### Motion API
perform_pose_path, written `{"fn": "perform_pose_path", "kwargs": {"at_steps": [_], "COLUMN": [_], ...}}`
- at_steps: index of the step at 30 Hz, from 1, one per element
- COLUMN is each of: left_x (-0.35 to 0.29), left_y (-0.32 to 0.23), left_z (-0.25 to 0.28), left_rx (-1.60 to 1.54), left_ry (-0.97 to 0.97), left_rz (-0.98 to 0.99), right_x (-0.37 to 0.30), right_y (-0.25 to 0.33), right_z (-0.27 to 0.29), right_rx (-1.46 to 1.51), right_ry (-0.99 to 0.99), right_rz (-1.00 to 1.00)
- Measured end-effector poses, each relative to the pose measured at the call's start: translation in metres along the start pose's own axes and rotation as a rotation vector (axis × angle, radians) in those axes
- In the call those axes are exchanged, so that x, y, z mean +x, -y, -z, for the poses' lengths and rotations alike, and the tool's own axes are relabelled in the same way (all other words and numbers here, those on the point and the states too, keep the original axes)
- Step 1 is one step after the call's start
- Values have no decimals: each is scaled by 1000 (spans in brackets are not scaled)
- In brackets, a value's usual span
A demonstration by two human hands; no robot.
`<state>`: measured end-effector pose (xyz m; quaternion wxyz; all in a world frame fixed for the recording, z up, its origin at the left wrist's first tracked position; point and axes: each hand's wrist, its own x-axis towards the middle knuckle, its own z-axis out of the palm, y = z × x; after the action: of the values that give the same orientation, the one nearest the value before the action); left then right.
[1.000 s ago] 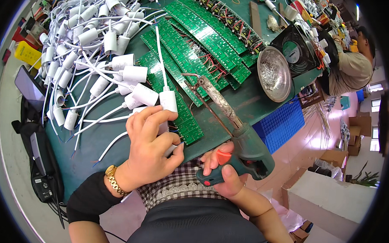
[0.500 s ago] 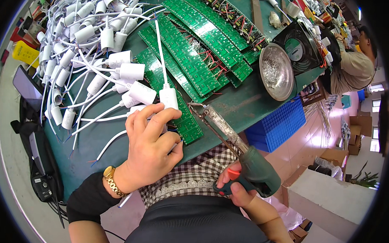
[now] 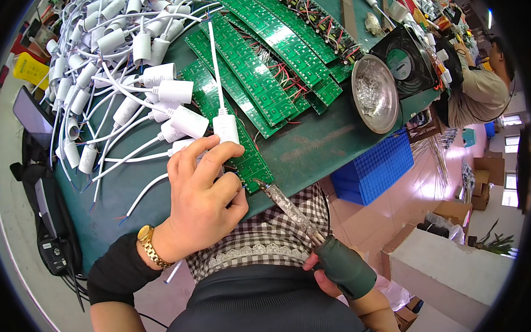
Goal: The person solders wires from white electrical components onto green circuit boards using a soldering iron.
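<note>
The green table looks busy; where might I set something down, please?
Bare room on the green table lies between the circuit boards, metal dish and near edge; another patch lies between the lowest white cable and black sleeve. Upper left is crowded with white cylinders.

Sockets (image 3: 111,41) heap up on the left of the worktop (image 3: 313,132); boards (image 3: 248,63) lie overlapping to their right, and farther right come the dish (image 3: 375,94) and — just behind it — the fan (image 3: 399,62). The left hand (image 3: 201,199) is at the boards' near end, the iron (image 3: 338,259) to its right, in the right hand (image 3: 327,282). A crate (image 3: 373,173) sits below the worktop's right side.
</note>
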<state>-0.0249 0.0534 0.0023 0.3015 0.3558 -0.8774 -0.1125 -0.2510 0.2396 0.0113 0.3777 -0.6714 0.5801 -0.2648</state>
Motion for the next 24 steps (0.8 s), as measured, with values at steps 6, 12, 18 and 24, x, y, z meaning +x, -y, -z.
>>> {"fn": "perform_pose_path", "kwargs": {"at_steps": [6,12,18,24], "left_x": [-1,0,0,3], "left_y": [0,-1,-1,-4], "left_z": [-2,-3,-3,-5], "left_rx": [6,7,25,10], "left_ry": [-7,-11,-7,-40], "left_rz": [4,5,14,35], "right_x": [-2,-3,3,-2], "right_y": [-6,-9,2,-14], "right_z": [-10,-13,-18,-17], "right_rx": [86,76,360,5], "right_ry": [-62,-38,-97,-98], "right_rz": [-5,-15,-159,6]}}
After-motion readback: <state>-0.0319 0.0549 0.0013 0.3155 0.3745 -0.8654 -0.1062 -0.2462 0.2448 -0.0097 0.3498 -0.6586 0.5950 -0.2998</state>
